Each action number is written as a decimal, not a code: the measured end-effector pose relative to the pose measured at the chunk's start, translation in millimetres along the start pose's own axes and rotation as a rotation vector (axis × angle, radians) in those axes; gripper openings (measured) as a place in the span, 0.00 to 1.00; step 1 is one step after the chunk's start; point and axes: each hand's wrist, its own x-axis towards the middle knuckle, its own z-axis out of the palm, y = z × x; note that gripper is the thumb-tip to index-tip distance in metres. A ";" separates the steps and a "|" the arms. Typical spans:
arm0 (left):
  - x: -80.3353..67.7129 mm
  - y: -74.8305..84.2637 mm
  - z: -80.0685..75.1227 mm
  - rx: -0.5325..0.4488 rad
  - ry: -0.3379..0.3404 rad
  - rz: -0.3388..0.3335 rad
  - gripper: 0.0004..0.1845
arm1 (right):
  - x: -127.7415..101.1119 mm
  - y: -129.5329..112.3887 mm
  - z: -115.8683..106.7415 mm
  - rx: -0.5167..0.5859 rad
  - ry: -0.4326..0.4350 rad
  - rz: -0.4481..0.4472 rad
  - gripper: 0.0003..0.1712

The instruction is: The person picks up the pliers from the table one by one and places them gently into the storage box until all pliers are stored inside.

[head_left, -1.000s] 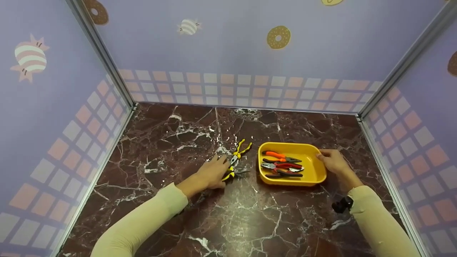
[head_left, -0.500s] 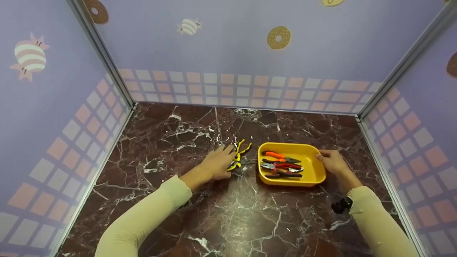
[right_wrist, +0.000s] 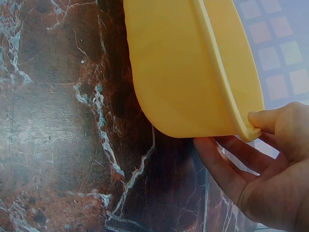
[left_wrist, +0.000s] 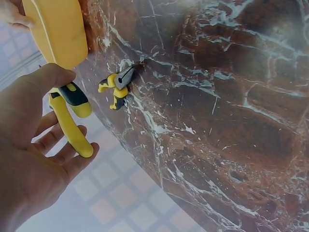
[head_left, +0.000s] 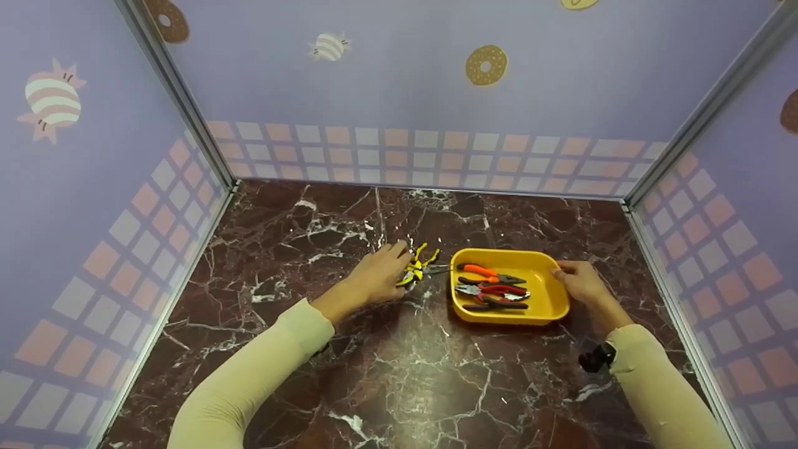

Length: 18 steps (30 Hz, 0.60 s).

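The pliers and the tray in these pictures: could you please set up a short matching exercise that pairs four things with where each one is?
Things:
1. yellow pliers
2. second yellow pliers
3. orange pliers
4. yellow tray

Places:
A. held at its rim by the right hand
B. lying in the tray, at its far side
C. in the grip of the left hand
D. lying on the marble table beside the tray

Pairs: 1-C, 2-D, 3-B, 4-A
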 end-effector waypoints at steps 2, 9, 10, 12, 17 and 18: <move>1.3 -0.5 -0.5 -0.018 0.011 0.009 0.35 | 0.4 0.2 0.7 0.000 -0.002 0.001 0.28; 10.4 0.8 -4.3 -0.115 0.050 0.039 0.34 | 0.5 -0.1 0.6 -0.004 0.016 -0.008 0.27; 12.4 1.3 -5.2 -0.135 0.053 0.041 0.33 | 0.3 -0.2 0.3 -0.006 0.018 -0.009 0.27; 16.2 2.1 -7.0 -0.162 0.064 0.051 0.33 | 0.1 -0.5 0.0 -0.008 0.020 -0.008 0.27; 24.7 5.1 -8.9 -0.181 0.079 0.079 0.34 | 0.1 -0.7 0.7 0.010 0.011 -0.014 0.27; 26.2 6.0 -8.9 -0.185 0.081 0.082 0.34 | 0.4 -0.5 0.7 0.018 0.007 -0.011 0.27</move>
